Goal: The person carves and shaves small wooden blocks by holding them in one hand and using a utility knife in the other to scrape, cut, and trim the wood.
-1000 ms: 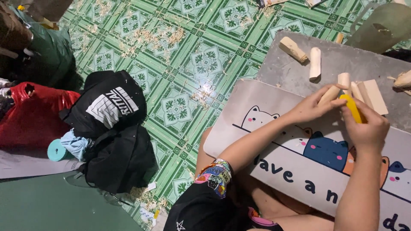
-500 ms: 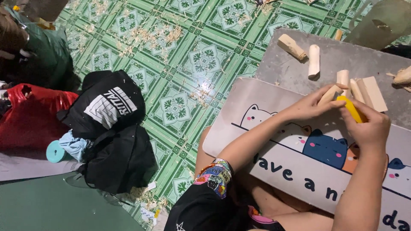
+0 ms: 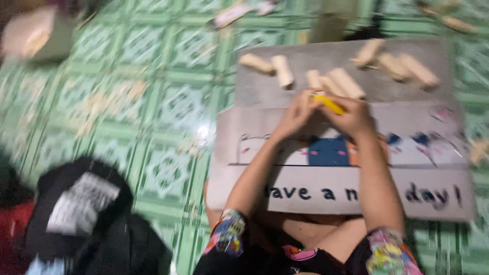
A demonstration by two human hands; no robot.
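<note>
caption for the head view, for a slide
Both hands, left and right, grip a yellow tool over a cartoon mat, wooden pegs beyond.

Green patterned tile floor [image 3: 153,102] bearing a grey board [image 3: 265,91] with pale wooden blocks [image 3: 346,81] on it, a cartoon-printed mat [image 3: 433,193] overlapping the board, and black clothing [image 3: 81,209] at lower left.

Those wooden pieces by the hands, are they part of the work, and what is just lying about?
In use:
- left hand and right hand, together on a yellow tool
- wooden pieces just beyond the fingers
- grey board under them
- cartoon mat

Lying about:
- black clothing
- red fabric
- scraps on green tiled floor
</note>
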